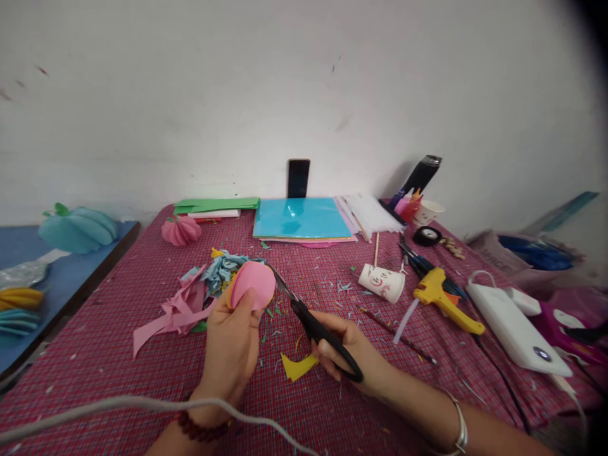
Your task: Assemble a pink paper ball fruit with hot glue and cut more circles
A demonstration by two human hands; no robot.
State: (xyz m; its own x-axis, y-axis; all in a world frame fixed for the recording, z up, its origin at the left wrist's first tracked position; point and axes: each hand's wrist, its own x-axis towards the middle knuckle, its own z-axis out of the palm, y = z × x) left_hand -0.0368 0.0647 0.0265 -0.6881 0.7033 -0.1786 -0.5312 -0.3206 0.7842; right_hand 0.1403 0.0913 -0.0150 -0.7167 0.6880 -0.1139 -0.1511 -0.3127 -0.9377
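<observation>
My left hand [231, 348] is closed on a round stack of paper discs [253, 284], pink on top with a yellow edge, held upright above the table. My right hand [349, 354] grips black-handled scissors [313, 326], whose blades point up-left and meet the disc's right edge. A yellow paper offcut [297, 367] lies on the red checked tablecloth [118, 354] between my hands. A heap of pink and blue paper scraps [190, 297] sits just left of the discs.
A tipped paper cup [382, 282], a yellow glue gun [444, 297], a white power bank [515, 329] and black tape [427, 235] lie to the right. Cyan [301, 218] and green [216, 204] sheets, a phone [298, 178] and a pink paper ball [181, 230] are at the back.
</observation>
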